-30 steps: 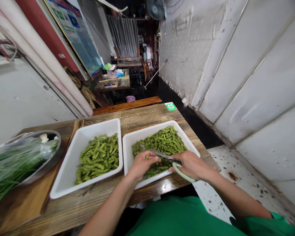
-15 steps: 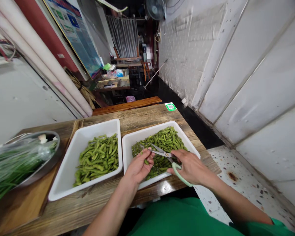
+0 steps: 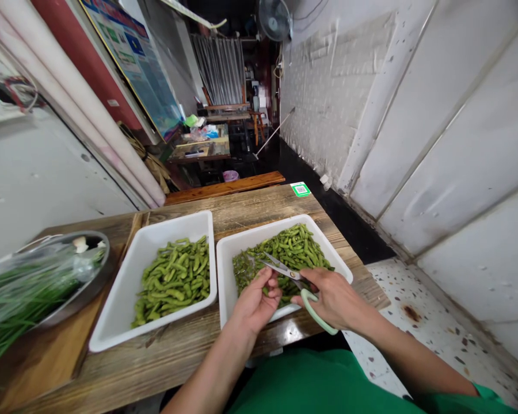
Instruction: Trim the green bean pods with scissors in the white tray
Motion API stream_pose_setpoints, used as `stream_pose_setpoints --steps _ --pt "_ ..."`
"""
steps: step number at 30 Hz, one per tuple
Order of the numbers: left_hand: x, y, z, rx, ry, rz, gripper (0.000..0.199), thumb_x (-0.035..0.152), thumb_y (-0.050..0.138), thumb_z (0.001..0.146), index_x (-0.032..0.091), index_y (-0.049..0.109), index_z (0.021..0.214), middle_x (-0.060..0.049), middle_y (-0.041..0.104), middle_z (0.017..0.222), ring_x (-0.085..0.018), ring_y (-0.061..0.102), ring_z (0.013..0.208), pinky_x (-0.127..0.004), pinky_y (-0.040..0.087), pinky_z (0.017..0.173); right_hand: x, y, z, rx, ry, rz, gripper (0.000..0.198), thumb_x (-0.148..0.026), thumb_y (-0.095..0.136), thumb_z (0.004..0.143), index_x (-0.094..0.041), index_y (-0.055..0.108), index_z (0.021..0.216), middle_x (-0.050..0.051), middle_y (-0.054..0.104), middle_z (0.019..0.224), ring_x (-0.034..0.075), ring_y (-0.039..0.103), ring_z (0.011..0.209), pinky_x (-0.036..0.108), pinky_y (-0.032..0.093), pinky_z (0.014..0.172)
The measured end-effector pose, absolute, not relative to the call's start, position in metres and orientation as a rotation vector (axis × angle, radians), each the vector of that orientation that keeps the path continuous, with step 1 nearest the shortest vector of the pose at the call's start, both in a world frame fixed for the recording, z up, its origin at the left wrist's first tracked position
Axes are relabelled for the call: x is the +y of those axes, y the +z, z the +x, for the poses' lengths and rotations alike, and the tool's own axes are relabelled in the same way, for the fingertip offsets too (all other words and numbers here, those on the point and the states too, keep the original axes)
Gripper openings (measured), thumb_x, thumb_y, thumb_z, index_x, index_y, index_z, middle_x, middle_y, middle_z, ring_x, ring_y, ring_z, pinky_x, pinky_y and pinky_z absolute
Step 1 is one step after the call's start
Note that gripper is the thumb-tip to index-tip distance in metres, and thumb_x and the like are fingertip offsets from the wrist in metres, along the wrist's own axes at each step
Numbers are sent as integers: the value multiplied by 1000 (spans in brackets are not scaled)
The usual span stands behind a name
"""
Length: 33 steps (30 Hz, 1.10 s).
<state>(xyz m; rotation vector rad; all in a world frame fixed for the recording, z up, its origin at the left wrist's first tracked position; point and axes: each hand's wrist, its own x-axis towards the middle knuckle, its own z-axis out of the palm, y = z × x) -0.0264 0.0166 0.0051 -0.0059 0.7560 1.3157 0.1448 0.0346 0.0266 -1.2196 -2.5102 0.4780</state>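
Observation:
My right hand [image 3: 330,293] grips scissors [image 3: 317,313] with pale green handles, their blades slightly parted and pointing left. My left hand [image 3: 261,296], fingers curled in a pinch, is at the blades near their tips. An edamame pod in its fingers is almost wholly hidden. Both hands are over the near part of the right white tub [image 3: 228,248], which holds many green edamame pods [image 3: 296,244], with some wet, darker ones on its left side. Beside it, the left white tub [image 3: 149,236] holds another heap of edamame pods [image 3: 176,276].
On the wooden table [image 3: 246,204], a metal bowl [image 3: 103,264] with bagged green stalks [image 3: 34,287] stands on a wooden board [image 3: 56,351] at left. A green code card [image 3: 301,189] lies at the far corner. Beyond are a bench [image 3: 228,187] and another table [image 3: 205,149].
My left hand has moved slightly right and lower, closer to my right hand, and the pod in it shows less. The scissors' blades are closer together. The tubs have not moved on the table.

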Motion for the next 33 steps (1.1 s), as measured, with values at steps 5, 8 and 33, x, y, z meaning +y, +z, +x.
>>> stream_pose_setpoints --steps 5,8,33 --pt "15 -3 -29 1008 1306 154 17 8 60 66 15 46 74 4 43 55 -3 44 45 -12 26 36 34 30 153 -2657 548 -1248 36 -44 47 74 -16 57 94 8 62 78 18 57 73 24 37 63" --pt "12 -2 -32 1060 1267 279 20 14 63 63 16 47 76 4 46 58 -3 42 44 -12 24 36 35 29 156 -2694 586 -1241 30 -41 47 76 -17 58 90 7 63 79 18 58 75 23 37 63" --pt "80 -40 -62 1948 782 1544 31 8 69 37 18 40 34 0 43 43 -18 50 58 -23 32 56 47 22 159 -2581 417 -1537 34 -45 48 74 -19 55 95 6 63 83 18 58 75 24 37 62"
